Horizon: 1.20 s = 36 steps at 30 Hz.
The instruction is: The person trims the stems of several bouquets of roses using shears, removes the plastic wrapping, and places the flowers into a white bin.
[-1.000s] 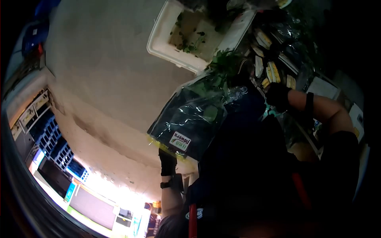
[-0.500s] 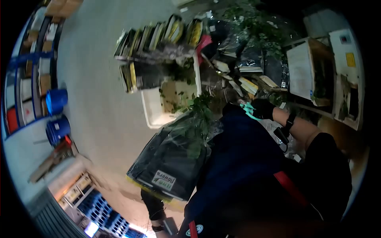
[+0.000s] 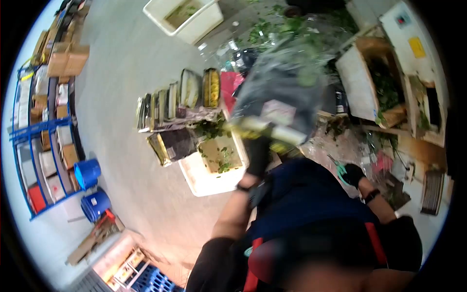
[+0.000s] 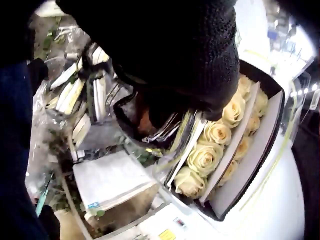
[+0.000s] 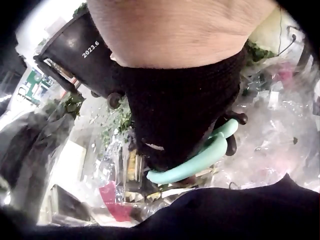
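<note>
Left hand [image 3: 258,155] curled on the edge of the wrapped rose bundle [image 3: 284,90], upper centre of my head view. Right hand [image 3: 353,175] grips green-handled scissors [image 3: 340,171], right of centre. Carrying step, I judge; next move needs steady support.

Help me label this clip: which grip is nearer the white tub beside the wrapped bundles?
Left. In the head view, the left grip, holding wrapped roses, is just beside the white tub; the right grip, holding green-handled shears, is much farther off.
</note>
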Each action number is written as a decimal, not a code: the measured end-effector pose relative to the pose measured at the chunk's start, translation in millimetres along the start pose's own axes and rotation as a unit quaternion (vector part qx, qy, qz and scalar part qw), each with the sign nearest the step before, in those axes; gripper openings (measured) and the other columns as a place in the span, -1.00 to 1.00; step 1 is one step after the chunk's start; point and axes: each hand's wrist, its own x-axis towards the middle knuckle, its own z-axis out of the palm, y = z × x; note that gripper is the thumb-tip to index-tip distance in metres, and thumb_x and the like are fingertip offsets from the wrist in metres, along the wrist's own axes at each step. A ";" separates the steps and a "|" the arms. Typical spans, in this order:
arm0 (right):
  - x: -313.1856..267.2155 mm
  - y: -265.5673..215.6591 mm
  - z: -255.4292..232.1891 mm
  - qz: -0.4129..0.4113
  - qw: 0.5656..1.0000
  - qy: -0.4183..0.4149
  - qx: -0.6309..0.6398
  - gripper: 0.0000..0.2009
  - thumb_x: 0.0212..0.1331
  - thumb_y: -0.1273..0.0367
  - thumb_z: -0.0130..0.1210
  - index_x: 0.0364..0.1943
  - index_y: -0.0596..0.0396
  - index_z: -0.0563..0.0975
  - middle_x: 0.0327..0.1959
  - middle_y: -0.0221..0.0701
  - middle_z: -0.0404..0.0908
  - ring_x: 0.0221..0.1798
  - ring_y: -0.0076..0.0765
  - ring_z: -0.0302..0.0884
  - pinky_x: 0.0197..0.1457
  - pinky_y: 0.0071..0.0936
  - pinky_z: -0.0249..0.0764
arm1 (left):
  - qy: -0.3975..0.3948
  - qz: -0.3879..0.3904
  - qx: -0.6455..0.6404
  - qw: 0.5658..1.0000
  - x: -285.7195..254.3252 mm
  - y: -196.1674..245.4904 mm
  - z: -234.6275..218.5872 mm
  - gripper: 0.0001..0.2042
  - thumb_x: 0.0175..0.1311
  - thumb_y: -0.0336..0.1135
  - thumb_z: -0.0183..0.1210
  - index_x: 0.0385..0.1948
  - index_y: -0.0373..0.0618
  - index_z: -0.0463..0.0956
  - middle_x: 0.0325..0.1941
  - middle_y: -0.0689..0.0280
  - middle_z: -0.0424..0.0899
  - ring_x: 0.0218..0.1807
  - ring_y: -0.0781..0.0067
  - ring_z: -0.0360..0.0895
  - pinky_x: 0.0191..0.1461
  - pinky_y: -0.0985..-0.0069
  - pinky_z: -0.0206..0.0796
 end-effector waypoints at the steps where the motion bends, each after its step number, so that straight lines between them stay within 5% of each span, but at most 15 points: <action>1: 0.4 12.7 12.3 0.021 1.000 -0.004 0.014 -0.64 -0.08 0.06 0.09 -0.43 0.10 0.57 -0.31 -0.08 0.57 -0.18 0.08 0.51 -0.17 -0.12 0.44 | -0.008 0.029 0.001 1.000 28.4 8.2 34.8 -0.74 0.23 -0.28 -0.01 -0.20 -0.24 0.53 -0.25 -0.03 0.57 -0.18 0.24 0.50 -0.07 0.27 0.29; 5: -6.9 69.2 60.0 -0.048 0.998 -0.026 0.040 -0.68 -0.05 0.13 0.10 -0.46 0.14 0.54 -0.32 -0.03 0.53 -0.19 0.14 0.47 -0.15 -0.09 0.42 | -0.033 0.096 -0.139 0.985 80.7 -8.9 175.0 -0.63 0.09 -0.07 0.15 -0.29 -0.25 0.54 -0.28 0.03 0.57 -0.26 0.05 0.52 -0.15 0.21 0.34; 6: -4.9 93.1 82.2 -0.076 0.995 -0.021 0.053 -0.69 -0.05 0.15 0.10 -0.47 0.16 0.52 -0.35 -0.02 0.52 -0.21 0.16 0.46 -0.16 -0.08 0.41 | -0.116 0.059 -0.037 0.991 83.3 -34.2 201.8 -0.68 0.08 -0.13 0.12 -0.32 -0.24 0.55 -0.18 -0.03 0.55 -0.18 -0.04 0.50 -0.12 0.18 0.32; 9: 13.5 194.5 192.9 -0.130 0.985 0.111 0.025 -0.70 -0.08 0.17 0.11 -0.47 0.17 0.51 -0.37 -0.01 0.50 -0.22 0.16 0.44 -0.20 -0.06 0.37 | -0.165 -0.034 -0.106 0.980 45.7 -80.1 195.3 -0.64 0.00 -0.10 0.17 -0.29 -0.22 0.55 -0.33 -0.01 0.58 -0.19 -0.02 0.53 -0.08 0.19 0.37; 10: 24.4 188.1 178.7 -0.116 0.993 0.034 0.018 -0.69 -0.09 0.17 0.12 -0.47 0.17 0.51 -0.37 -0.01 0.50 -0.22 0.17 0.44 -0.21 -0.05 0.36 | -0.205 0.098 0.048 0.973 39.9 -99.2 174.2 -0.66 0.00 -0.10 0.17 -0.31 -0.19 0.55 -0.32 0.01 0.59 -0.19 0.02 0.55 -0.10 0.20 0.39; 12: 43.4 170.5 142.4 -0.082 0.990 -0.116 -0.004 -0.69 -0.10 0.16 0.13 -0.48 0.17 0.50 -0.38 0.00 0.49 -0.22 0.17 0.44 -0.22 -0.04 0.35 | -0.062 -0.058 -0.079 0.993 11.5 -168.9 163.2 -0.75 0.07 -0.16 0.13 -0.38 -0.17 0.55 -0.34 0.04 0.60 -0.21 0.04 0.55 -0.17 0.20 0.38; 14: 64.5 151.7 117.9 -0.099 0.992 -0.074 -0.021 -0.65 -0.09 0.12 0.16 -0.50 0.18 0.50 -0.37 0.01 0.50 -0.23 0.19 0.44 -0.21 -0.03 0.34 | -0.039 -0.361 -0.331 0.871 -9.7 -165.4 55.4 -0.78 0.14 -0.20 0.08 -0.37 -0.17 0.54 -0.36 0.05 0.61 -0.27 -0.01 0.54 -0.22 0.21 0.38; 15: 69.5 139.0 101.4 -0.106 0.992 -0.054 -0.029 -0.63 -0.09 0.11 0.17 -0.51 0.19 0.50 -0.37 0.02 0.50 -0.23 0.19 0.44 -0.21 -0.03 0.34 | 0.037 -0.301 -0.155 0.940 -26.2 -229.0 48.3 -0.79 0.19 -0.21 0.04 -0.31 -0.13 0.54 -0.40 0.06 0.61 -0.33 -0.04 0.54 -0.24 0.21 0.39; 17: 75.2 64.2 30.7 -0.070 0.997 -0.016 0.014 -0.56 -0.13 0.05 0.23 -0.56 0.21 0.47 -0.47 0.02 0.49 -0.31 0.22 0.43 -0.26 -0.02 0.33 | 0.155 -0.272 0.021 0.950 -49.2 -282.3 -24.4 -0.79 0.22 -0.25 -0.03 -0.33 -0.16 0.52 -0.42 0.04 0.59 -0.35 -0.03 0.54 -0.26 0.16 0.38; 21: 90.4 26.5 19.2 -0.088 0.984 0.078 0.137 -0.60 -0.14 0.12 0.28 -0.52 0.21 0.48 -0.50 -0.03 0.49 -0.34 0.18 0.45 -0.34 -0.09 0.34 | 0.282 -0.205 0.419 0.838 -91.3 -383.5 -172.8 -0.78 0.19 -0.30 -0.08 -0.34 -0.17 0.54 -0.39 0.07 0.61 -0.32 0.04 0.56 -0.26 0.17 0.39; 23: 81.2 -65.2 -34.1 -0.076 0.997 0.023 -0.007 -0.62 -0.10 0.15 0.25 -0.42 0.22 0.50 -0.45 -0.04 0.53 -0.30 0.16 0.48 -0.32 -0.10 0.36 | 0.353 -0.337 0.337 0.805 -84.6 -359.3 -249.7 -0.78 0.18 -0.24 -0.03 -0.36 -0.11 0.58 -0.33 0.10 0.61 -0.30 0.01 0.55 -0.23 0.18 0.40; 25: 79.0 -67.8 -5.1 -0.066 0.997 0.044 -0.020 -0.62 -0.16 0.14 0.30 -0.50 0.19 0.48 -0.50 -0.08 0.48 -0.37 0.13 0.45 -0.36 -0.13 0.33 | 0.420 -0.389 0.288 0.768 -81.0 -378.0 -297.9 -0.75 0.12 -0.20 0.07 -0.25 -0.10 0.57 -0.28 0.12 0.61 -0.19 0.02 0.53 -0.10 0.19 0.37; 30: 63.1 -81.8 70.5 -0.044 0.997 -0.051 -0.037 -0.66 -0.06 0.20 0.25 -0.56 0.25 0.49 -0.57 -0.11 0.53 -0.57 -0.12 0.53 -0.50 -0.27 0.44 | 0.342 -0.415 0.239 0.809 -68.5 -446.1 -348.6 -0.46 -0.03 -0.07 0.20 -0.09 -0.32 0.44 -0.02 -0.11 0.52 0.07 -0.08 0.44 0.11 0.21 0.32; 34: 48.1 -128.3 109.7 -0.047 0.993 -0.082 -0.063 -0.65 -0.04 0.15 0.21 -0.56 0.23 0.52 -0.60 -0.16 0.56 -0.47 -0.12 0.57 -0.35 -0.24 0.47 | 0.294 -0.510 0.076 0.805 -60.4 -471.6 -345.0 -0.59 -0.04 -0.24 0.20 -0.07 -0.07 0.42 -0.13 -0.10 0.49 -0.08 -0.09 0.51 -0.04 0.14 0.38; 36: 45.7 -175.5 116.3 -0.005 0.995 -0.098 -0.023 -0.65 -0.04 0.14 0.20 -0.54 0.21 0.53 -0.59 -0.16 0.56 -0.45 -0.08 0.57 -0.34 -0.23 0.48 | 0.138 -0.388 0.327 0.851 -70.4 -513.1 -349.4 -0.62 -0.06 -0.17 0.20 -0.17 -0.09 0.45 -0.13 -0.13 0.48 -0.10 -0.16 0.49 -0.05 0.15 0.38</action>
